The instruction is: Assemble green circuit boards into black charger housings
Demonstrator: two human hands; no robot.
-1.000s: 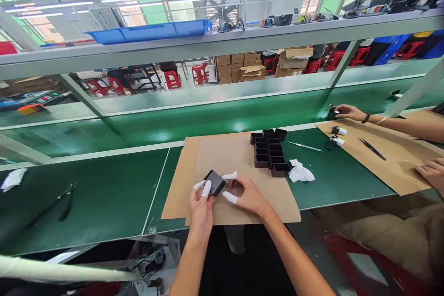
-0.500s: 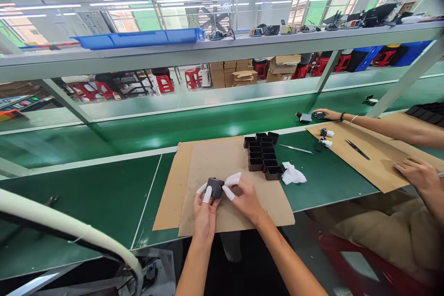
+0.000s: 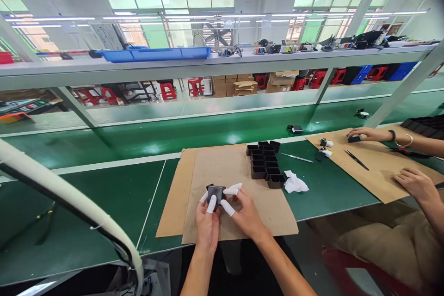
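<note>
**Fine two-handed work at one edge**

I judge that the step in hand is a close handling of the small dark box-shaped part (image 3: 217, 190), with attention at its right edge. The part is held above the near half of the cardboard sheet (image 3: 222, 166), which lies on the green desk (image 3: 104, 203).

The left hand (image 3: 207, 222) is closed on the part: its covered thumb presses the near face, and a covered finger is at the left side. The right hand (image 3: 249, 212) has thumb and forefinger partly apart, with both tips at the right edge of the part; whether they grip it or only touch, I cannot tell. From this position, I think the next move calls for a quiet left grip and a light, exact pinch by the right.

About containers: a cluster of black open-topped cups (image 3: 258, 175) stands to the right and farther than the hands, on the right side of the sheet. Their insides are too dark and small for me to say what lies in them. Far and left, a long blue tray (image 3: 156, 55) rests on the raised shelf (image 3: 243, 65); from this low angle its content is hidden.
</note>
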